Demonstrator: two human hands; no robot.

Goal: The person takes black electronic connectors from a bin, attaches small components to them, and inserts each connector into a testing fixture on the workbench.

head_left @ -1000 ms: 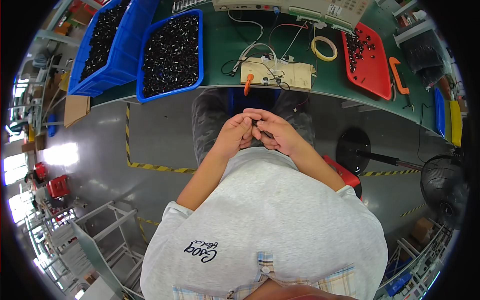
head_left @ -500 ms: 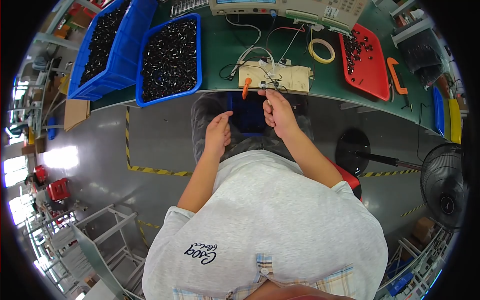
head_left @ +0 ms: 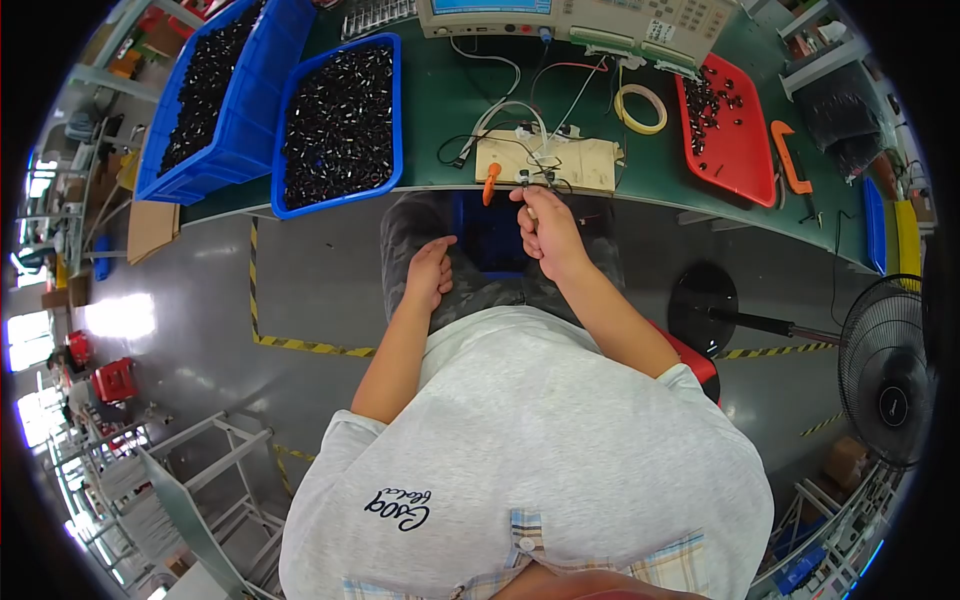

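Note:
My right hand [head_left: 552, 232] is at the front edge of a wooden board [head_left: 590, 165], thumb and fingers pinched together. A small dark part [head_left: 524, 178] shows at its fingertips, against the test contacts; its exact kind is too small to make out. Wires and clips [head_left: 545, 155] run over the board, and an orange-handled lever [head_left: 490, 183] sticks out to the left of the fingers. Over my lap, my left hand [head_left: 430, 272] is held with its index finger forward and the other fingers curled in; whatever they may hold is hidden.
A blue tray [head_left: 398, 120] and a blue bin [head_left: 225, 155] full of small black parts stand at left. A bench meter [head_left: 600, 22] sits at the back. At right are a tape roll [head_left: 641, 108], a red tray [head_left: 745, 150] with several parts, and an orange tool [head_left: 790, 157].
My left hand has drawn slightly down and left. My right hand has come down a little and remains pinched at the board's front edge.

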